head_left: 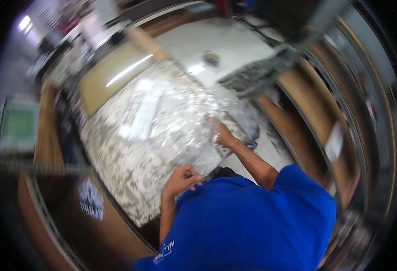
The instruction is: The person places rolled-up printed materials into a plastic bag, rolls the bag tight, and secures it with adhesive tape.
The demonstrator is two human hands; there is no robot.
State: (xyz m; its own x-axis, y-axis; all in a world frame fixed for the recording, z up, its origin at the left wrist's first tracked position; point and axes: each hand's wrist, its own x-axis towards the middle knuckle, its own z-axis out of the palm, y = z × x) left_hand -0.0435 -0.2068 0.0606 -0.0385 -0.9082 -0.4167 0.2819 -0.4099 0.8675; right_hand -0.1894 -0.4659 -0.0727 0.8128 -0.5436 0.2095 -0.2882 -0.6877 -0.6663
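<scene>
A large, crinkled clear plastic sheet [185, 131] spreads over a worn, stained white tabletop [117, 171] in front of me. My left hand [182, 181] is at the table's near edge, its fingers curled closed on the near edge of the plastic. Farther out and to the right, my right hand [222, 132] reaches into the plastic, which partly covers it. Blur and the plastic hide its fingers. A flat, pale bluish-white strip [144, 115] lies by the plastic's left part; whether it is under or inside the plastic, I cannot tell.
A yellowish glossy board [112, 77] lies at the table's far left. Wooden shelves on metal frames [316, 99] stand close on the right, and another shelf [72, 217] is at the lower left. Beyond the table, a small dark object [211, 58] sits on the pale tiled floor [185, 43].
</scene>
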